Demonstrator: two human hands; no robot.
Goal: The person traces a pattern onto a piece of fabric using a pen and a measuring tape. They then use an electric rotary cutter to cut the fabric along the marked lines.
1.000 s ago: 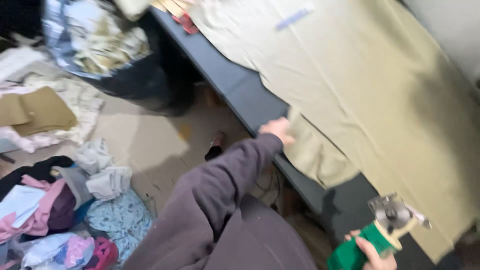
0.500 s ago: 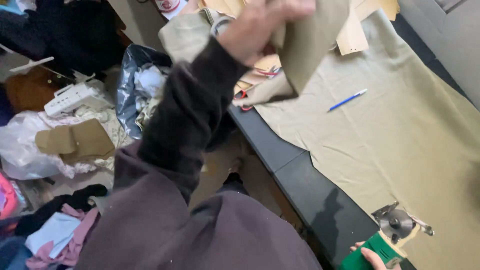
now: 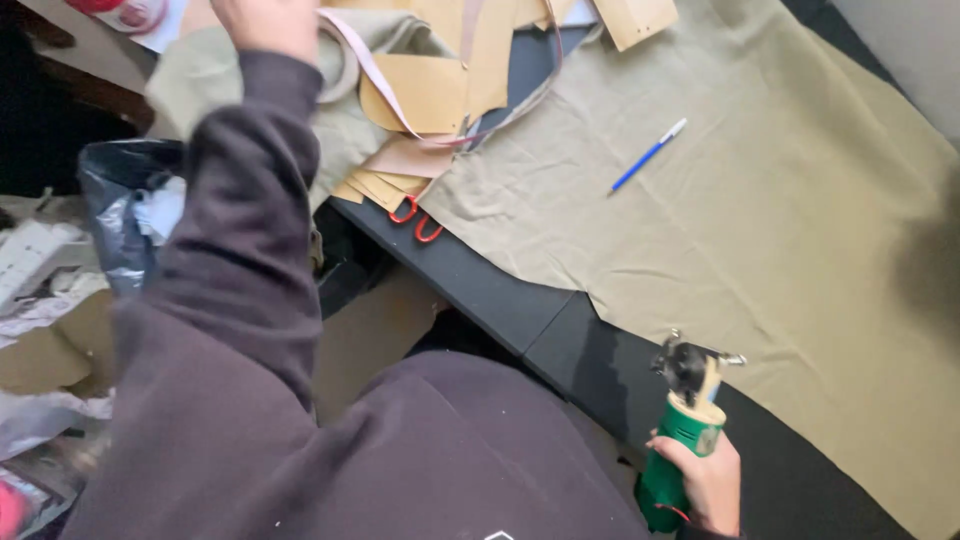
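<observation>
My left hand (image 3: 265, 25) is stretched out to the top edge of the view, over a crumpled olive fabric piece (image 3: 205, 75) on the table's far end. Its fingers are cut off by the frame, so its grip is hidden. My right hand (image 3: 705, 480) grips a green electric rotary cutter (image 3: 690, 425) at the bottom right. The cutter's metal blade head points up beside the near edge of a large olive cloth (image 3: 760, 230) spread over the dark table (image 3: 490, 290).
A blue pen (image 3: 648, 157) lies on the cloth. Tan paper patterns (image 3: 430, 90), a pink strip (image 3: 365, 70) and red-handled scissors (image 3: 415, 215) lie by the fabric pile. A black bin bag (image 3: 125, 210) and scraps sit on the floor at left.
My left arm swung from the table edge up and across to the far end, carrying a cut olive piece. The view followed it. My right hand kept hold of the cutter.
</observation>
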